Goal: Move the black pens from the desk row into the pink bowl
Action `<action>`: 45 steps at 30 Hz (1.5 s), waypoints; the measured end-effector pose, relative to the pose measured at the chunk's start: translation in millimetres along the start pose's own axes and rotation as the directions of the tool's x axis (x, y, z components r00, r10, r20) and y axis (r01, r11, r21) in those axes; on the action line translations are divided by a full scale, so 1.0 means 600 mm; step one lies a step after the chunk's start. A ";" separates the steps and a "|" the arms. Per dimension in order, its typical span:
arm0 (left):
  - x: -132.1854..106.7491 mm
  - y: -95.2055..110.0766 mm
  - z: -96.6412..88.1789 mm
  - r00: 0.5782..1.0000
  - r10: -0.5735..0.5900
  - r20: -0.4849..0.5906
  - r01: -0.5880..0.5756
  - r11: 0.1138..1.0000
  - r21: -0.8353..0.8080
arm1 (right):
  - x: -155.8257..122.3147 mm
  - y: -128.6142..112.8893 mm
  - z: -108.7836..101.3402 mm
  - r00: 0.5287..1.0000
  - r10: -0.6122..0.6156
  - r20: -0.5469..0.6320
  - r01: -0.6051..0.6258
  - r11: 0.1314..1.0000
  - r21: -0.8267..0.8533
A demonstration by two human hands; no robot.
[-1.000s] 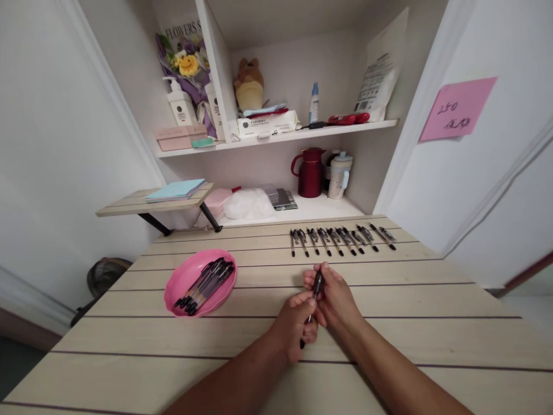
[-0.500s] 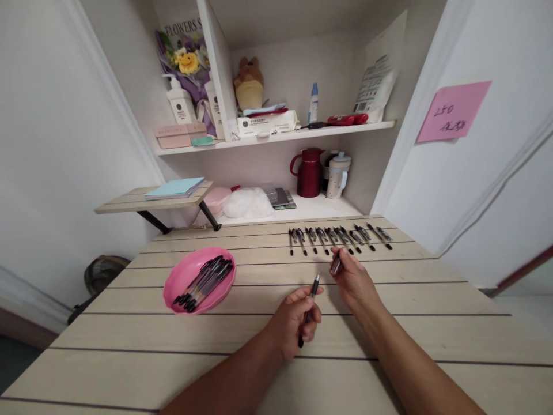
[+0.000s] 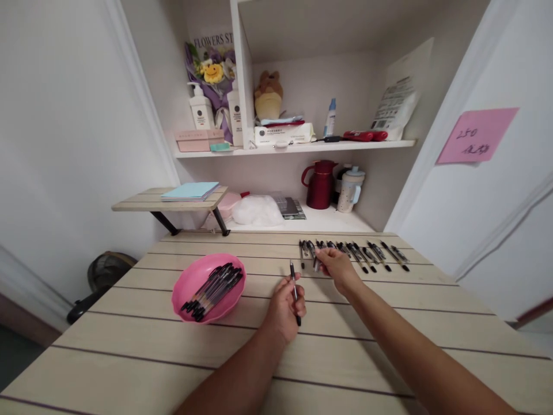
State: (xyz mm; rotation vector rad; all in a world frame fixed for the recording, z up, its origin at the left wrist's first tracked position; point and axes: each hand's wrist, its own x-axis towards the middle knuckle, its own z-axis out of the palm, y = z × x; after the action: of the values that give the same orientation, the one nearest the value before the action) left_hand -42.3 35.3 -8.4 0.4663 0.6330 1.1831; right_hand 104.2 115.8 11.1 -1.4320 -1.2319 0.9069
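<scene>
My left hand [image 3: 283, 311] is closed around an uncapped black pen [image 3: 295, 291], whose tip points up and away from me. To its upper right, my right hand [image 3: 339, 270] pinches a dark pen cap [image 3: 317, 264] between thumb and fingertips. That hand is over the near edge of a row of pens and caps [image 3: 360, 257] laid side by side, and it hides part of the row. On the left stands a pink bowl [image 3: 178, 291] with a scalloped rim, holding a bundle of black pens [image 3: 213, 291].
A small raised stand [image 3: 129, 200] with blue paper [image 3: 190, 191] is at the back left. Behind the slatted table [image 3: 142, 340], shelves hold a red jug [image 3: 320, 185], a pale cup [image 3: 349, 193] and a white plastic bag [image 3: 257, 211]. A pink note [image 3: 477, 135] hangs on the right wall.
The view has shifted, so the scene appears lower and further right. My right hand has moved left with the cap, towards the row's left part. My left hand has shifted left with the pen.
</scene>
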 end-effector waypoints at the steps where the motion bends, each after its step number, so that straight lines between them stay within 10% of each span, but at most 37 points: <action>1: 0.002 -0.002 -0.001 1.000 -0.002 0.001 0.002 1.000 -0.006 | 0.022 -0.010 0.007 1.000 -0.013 -0.002 0.013 0.998 -0.060; 8: 0.008 -0.007 -0.001 0.999 -0.011 -0.036 0.010 1.000 -0.025 | 0.153 -0.049 0.068 0.996 -0.062 0.068 0.088 0.859 -0.504; 16: 0.011 -0.010 0.001 0.999 -0.013 -0.049 0.011 0.999 -0.032 | 0.187 -0.034 0.133 0.990 -0.015 0.144 0.123 0.615 -0.779; 45: 0.009 -0.009 0.004 0.999 -0.012 -0.050 0.011 1.000 -0.023 | 0.020 -0.019 0.067 0.979 -0.022 0.202 0.202 0.228 -0.952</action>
State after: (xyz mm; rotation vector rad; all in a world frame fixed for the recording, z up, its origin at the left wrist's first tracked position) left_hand -35.5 38.6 -11.5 0.4141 0.6639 1.1930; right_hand 65.4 135.9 14.3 -2.1991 -2.2030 -0.0445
